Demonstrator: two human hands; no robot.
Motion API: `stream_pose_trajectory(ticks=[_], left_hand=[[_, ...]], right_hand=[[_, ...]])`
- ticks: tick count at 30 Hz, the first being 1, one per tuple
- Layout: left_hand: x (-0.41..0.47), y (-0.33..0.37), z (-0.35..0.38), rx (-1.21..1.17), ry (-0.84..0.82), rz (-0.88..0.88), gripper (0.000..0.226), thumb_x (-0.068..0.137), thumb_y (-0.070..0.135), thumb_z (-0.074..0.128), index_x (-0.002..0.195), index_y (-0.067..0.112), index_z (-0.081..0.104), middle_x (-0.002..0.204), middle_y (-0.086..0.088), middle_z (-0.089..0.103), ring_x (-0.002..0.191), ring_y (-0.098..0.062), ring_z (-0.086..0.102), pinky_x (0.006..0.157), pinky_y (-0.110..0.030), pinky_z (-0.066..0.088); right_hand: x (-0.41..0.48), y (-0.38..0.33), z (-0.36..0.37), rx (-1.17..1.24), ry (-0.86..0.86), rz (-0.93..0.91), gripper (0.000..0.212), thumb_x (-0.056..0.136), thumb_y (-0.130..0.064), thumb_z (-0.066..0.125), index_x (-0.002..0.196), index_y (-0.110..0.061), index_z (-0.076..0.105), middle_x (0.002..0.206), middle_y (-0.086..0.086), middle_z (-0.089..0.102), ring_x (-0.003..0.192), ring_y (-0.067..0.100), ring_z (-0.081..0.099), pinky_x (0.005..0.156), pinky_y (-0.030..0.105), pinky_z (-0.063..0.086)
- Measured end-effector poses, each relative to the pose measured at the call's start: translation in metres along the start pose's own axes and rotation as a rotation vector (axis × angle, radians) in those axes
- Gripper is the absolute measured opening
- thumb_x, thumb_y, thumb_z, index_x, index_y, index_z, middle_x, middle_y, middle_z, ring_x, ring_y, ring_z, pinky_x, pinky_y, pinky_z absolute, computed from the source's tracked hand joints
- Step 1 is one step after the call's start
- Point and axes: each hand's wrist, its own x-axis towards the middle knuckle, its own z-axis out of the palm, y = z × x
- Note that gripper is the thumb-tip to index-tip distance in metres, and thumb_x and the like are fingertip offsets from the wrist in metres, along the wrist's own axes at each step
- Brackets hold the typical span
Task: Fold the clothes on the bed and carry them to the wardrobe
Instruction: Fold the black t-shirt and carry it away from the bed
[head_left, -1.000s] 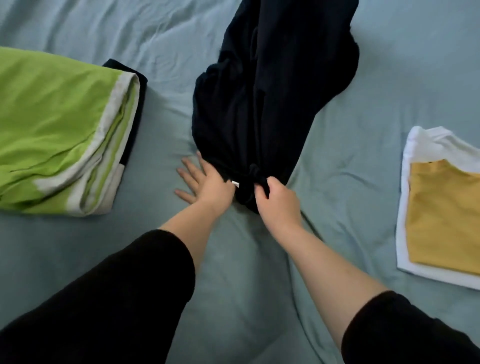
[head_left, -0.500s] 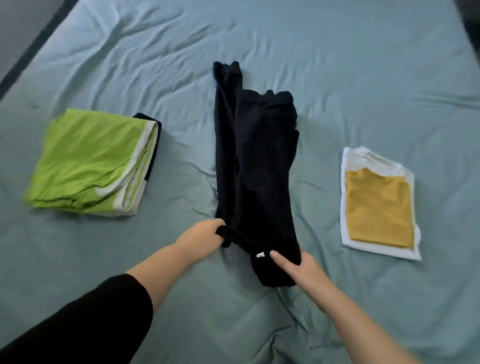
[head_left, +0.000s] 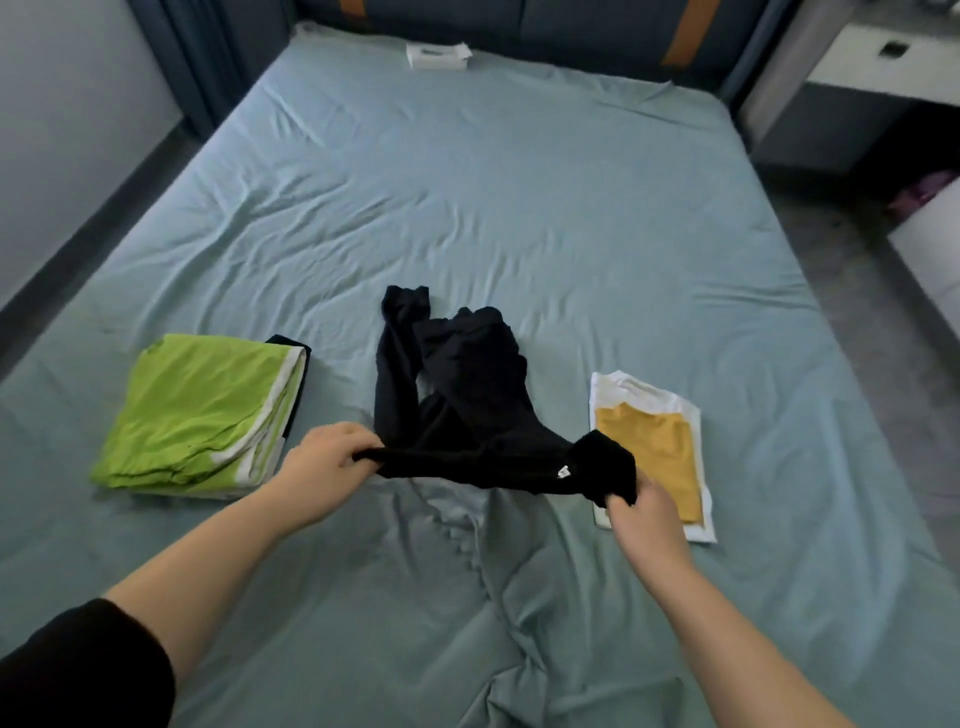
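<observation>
Black garment (head_left: 457, 395) stretched: left hand (head_left: 324, 462), right hand (head_left: 641, 506) each gripping end.

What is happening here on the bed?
A person is folding a black garment on the bed. The left hand and the right hand each grip one end of its near edge, stretching it between them. A folded green garment lies to its left, folded yellow and white garments to its right.
</observation>
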Motion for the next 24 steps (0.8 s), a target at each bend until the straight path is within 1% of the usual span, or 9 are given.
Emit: stream_pose_trajectory(ticks=[2, 5, 8, 11, 13, 17, 20, 22, 24], left_hand=[[-0.008, 0.017, -0.004, -0.239, 0.028, -0.069, 0.021, 0.096, 0.011, 0.05, 0.099, 0.018, 0.069, 0.093, 0.001, 0.067, 0.094, -0.017, 0.06, 0.1, -0.036, 0.039], [-0.015, 0.04, -0.012, -0.48, 0.062, -0.186, 0.026, 0.101, 0.018, 0.04, 0.097, 0.025, 0.065, 0.095, 0.003, 0.068, 0.092, -0.014, 0.062, 0.082, -0.031, 0.044], [-0.016, 0.052, -0.023, -0.562, 0.064, -0.197, 0.028, 0.102, 0.024, 0.037, 0.1, 0.025, 0.065, 0.099, 0.001, 0.069, 0.096, -0.015, 0.064, 0.085, -0.036, 0.048], [-0.019, 0.059, -0.039, -0.551, 0.077, -0.201, 0.028, 0.101, 0.025, 0.04, 0.097, 0.023, 0.068, 0.094, -0.001, 0.072, 0.091, -0.017, 0.066, 0.086, -0.039, 0.05], [-0.024, 0.059, -0.053, -0.516, 0.083, -0.184, 0.028, 0.1, 0.024, 0.042, 0.093, 0.02, 0.069, 0.088, 0.001, 0.074, 0.087, -0.018, 0.068, 0.08, -0.035, 0.05], [-0.039, 0.056, -0.091, -0.512, -0.073, -0.155, 0.028, 0.1, 0.02, 0.047, 0.089, 0.02, 0.072, 0.084, 0.009, 0.076, 0.077, -0.005, 0.07, 0.064, -0.015, 0.051], [-0.054, 0.061, -0.122, -0.373, -0.236, -0.129, 0.025, 0.1, 0.023, 0.049, 0.086, 0.025, 0.069, 0.077, 0.021, 0.073, 0.07, 0.01, 0.065, 0.059, 0.0, 0.042], [-0.059, 0.068, -0.14, -0.315, -0.281, -0.14, 0.021, 0.098, 0.029, 0.052, 0.087, 0.026, 0.069, 0.079, 0.02, 0.072, 0.072, 0.013, 0.063, 0.063, 0.001, 0.04], [-0.062, 0.07, -0.155, -0.356, -0.346, -0.173, 0.022, 0.096, 0.034, 0.055, 0.098, 0.02, 0.071, 0.093, 0.006, 0.074, 0.081, 0.0, 0.069, 0.071, -0.01, 0.048]], right_hand=[[-0.005, -0.01, -0.011, 0.187, -0.055, 0.086, 0.012, 0.093, -0.021, 0.053, 0.099, -0.031, 0.055, 0.089, -0.012, 0.062, 0.089, 0.014, 0.059, 0.072, 0.031, 0.044], [-0.013, -0.025, -0.029, 0.335, -0.131, 0.132, 0.01, 0.094, -0.032, 0.053, 0.101, -0.039, 0.053, 0.087, -0.024, 0.063, 0.081, -0.006, 0.055, 0.065, 0.016, 0.041], [-0.016, -0.039, -0.047, 0.409, -0.194, 0.157, 0.014, 0.091, -0.041, 0.056, 0.102, -0.036, 0.062, 0.091, -0.02, 0.071, 0.083, -0.004, 0.064, 0.068, 0.017, 0.046], [-0.02, -0.053, -0.065, 0.454, -0.305, 0.167, 0.023, 0.088, -0.041, 0.057, 0.107, -0.031, 0.064, 0.094, -0.009, 0.076, 0.088, 0.01, 0.072, 0.077, 0.032, 0.053], [-0.027, -0.064, -0.079, 0.406, -0.397, 0.146, 0.027, 0.084, -0.045, 0.058, 0.108, -0.034, 0.064, 0.095, -0.01, 0.075, 0.088, 0.009, 0.072, 0.076, 0.03, 0.053], [-0.043, -0.083, -0.114, 0.334, -0.587, 0.178, 0.029, 0.082, -0.041, 0.067, 0.108, -0.026, 0.067, 0.098, 0.001, 0.075, 0.092, 0.017, 0.072, 0.076, 0.029, 0.055], [-0.055, -0.098, -0.142, 0.345, -0.706, 0.208, 0.029, 0.079, -0.034, 0.072, 0.101, -0.016, 0.069, 0.096, 0.009, 0.074, 0.087, 0.022, 0.072, 0.07, 0.029, 0.055], [-0.062, -0.108, -0.155, 0.357, -0.805, 0.235, 0.029, 0.071, -0.036, 0.078, 0.093, -0.017, 0.074, 0.093, 0.011, 0.073, 0.081, 0.021, 0.071, 0.065, 0.028, 0.055], [-0.061, -0.113, -0.161, 0.393, -0.829, 0.257, 0.03, 0.071, -0.033, 0.079, 0.095, -0.016, 0.075, 0.094, 0.012, 0.073, 0.079, 0.021, 0.071, 0.062, 0.027, 0.055]])
